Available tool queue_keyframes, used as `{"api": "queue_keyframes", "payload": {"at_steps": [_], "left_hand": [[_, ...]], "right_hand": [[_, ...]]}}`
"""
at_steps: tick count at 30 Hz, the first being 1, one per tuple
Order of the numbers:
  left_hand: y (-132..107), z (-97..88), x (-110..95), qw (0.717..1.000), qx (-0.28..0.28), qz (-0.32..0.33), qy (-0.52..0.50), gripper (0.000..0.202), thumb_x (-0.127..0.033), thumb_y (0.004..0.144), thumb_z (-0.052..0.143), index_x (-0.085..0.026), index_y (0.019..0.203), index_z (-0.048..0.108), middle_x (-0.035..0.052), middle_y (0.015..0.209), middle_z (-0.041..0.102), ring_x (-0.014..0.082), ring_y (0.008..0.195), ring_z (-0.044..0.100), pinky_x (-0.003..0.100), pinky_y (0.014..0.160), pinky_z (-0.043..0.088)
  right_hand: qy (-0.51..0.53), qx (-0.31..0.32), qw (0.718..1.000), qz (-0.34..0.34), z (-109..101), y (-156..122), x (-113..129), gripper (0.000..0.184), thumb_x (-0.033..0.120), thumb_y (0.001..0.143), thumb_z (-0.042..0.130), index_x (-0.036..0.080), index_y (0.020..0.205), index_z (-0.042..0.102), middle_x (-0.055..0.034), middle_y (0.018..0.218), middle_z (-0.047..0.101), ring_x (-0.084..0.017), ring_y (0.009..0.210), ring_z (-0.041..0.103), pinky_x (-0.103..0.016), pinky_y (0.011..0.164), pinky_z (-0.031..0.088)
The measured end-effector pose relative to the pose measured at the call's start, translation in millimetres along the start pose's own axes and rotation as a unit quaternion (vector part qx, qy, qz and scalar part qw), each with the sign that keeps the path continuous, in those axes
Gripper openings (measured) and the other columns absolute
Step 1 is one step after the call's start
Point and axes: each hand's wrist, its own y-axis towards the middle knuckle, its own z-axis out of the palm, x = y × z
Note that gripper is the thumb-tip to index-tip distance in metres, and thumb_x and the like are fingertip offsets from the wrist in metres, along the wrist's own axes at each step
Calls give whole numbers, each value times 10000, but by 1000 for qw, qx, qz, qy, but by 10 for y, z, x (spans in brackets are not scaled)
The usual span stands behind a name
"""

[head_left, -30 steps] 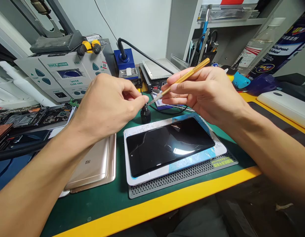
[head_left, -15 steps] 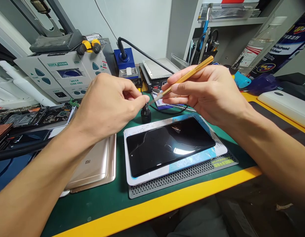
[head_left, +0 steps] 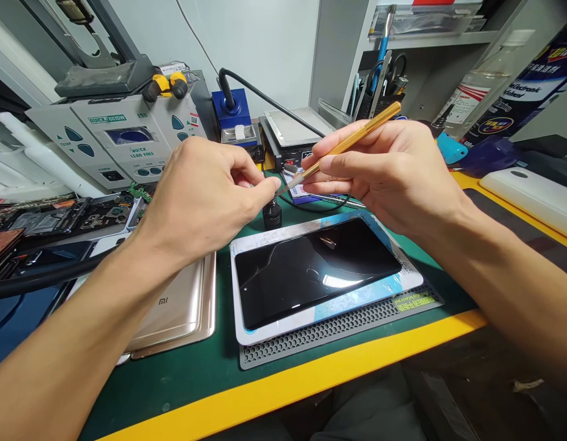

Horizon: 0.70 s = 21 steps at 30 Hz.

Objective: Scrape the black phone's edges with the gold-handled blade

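Observation:
A gold-handled craft knife (head_left: 357, 139) slants down to the left in my right hand (head_left: 384, 168), its fingers closed round the grip. The blade reaches the thumb tip of my left hand (head_left: 210, 196), whose thumb and forefinger are pinched together. Whatever lies in that pinch is hidden or too small to name. Just under the fingertips a small black cylindrical object (head_left: 272, 217) stands on the green mat (head_left: 191, 392). Below both hands lies a black-screened phone (head_left: 315, 275) on a white and blue flat box (head_left: 338, 313).
A grey honeycomb pad (head_left: 320, 340) lies under the box. Gold phone back covers (head_left: 182, 312) are at its left, beside opened phones (head_left: 81, 214). Behind stand a soldering station (head_left: 141, 135) and a flat metal-topped device (head_left: 297, 128). Bottles (head_left: 480, 86) stand back right.
Both hands have shifted very slightly to the right, and the knife with them. Its tip stays at the left fingertips; the phone and box have not moved.

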Motion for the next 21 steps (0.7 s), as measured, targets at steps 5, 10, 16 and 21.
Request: {"api": "queue_keyframes", "payload": {"at_steps": [5, 10, 16, 21], "left_hand": [[-12, 22, -3, 1000, -8, 11, 2, 231, -419, 770, 716, -227, 643, 704, -43, 550, 635, 127, 489, 492, 331, 472, 373], [-5, -24, -26, 1000, 7, 0, -6, 236, -457, 746, 727, -242, 650, 713, -41, 588, 649, 139, 521, 502, 337, 487, 378], [7, -71, -22, 999, 37, 27, 3, 208, -403, 797, 661, -235, 719, 755, -10, 637, 678, 170, 580, 546, 366, 531, 376], [6, -52, -19, 999, 35, 17, 2, 243, -440, 809, 672, -233, 700, 736, -9, 636, 678, 158, 544, 534, 378, 515, 394]], "right_hand": [[-2, -2, 1000, 3, 7, -3, 8, 198, -67, 791, 614, 100, 853, 702, -82, 805, 749, -199, 723, 732, -395, 825, 642], [-4, -5, 1000, 2, 2, -4, 2, 198, -61, 787, 620, 107, 848, 707, -77, 801, 751, -199, 715, 732, -393, 821, 646], [-4, -2, 1000, -4, -12, -13, -10, 187, -31, 768, 669, 137, 834, 718, -73, 810, 751, -221, 742, 736, -422, 827, 644], [-10, 6, 1000, 2, -33, -9, -8, 185, -6, 775, 679, 162, 834, 729, -63, 829, 762, -216, 749, 734, -427, 858, 638]]}}
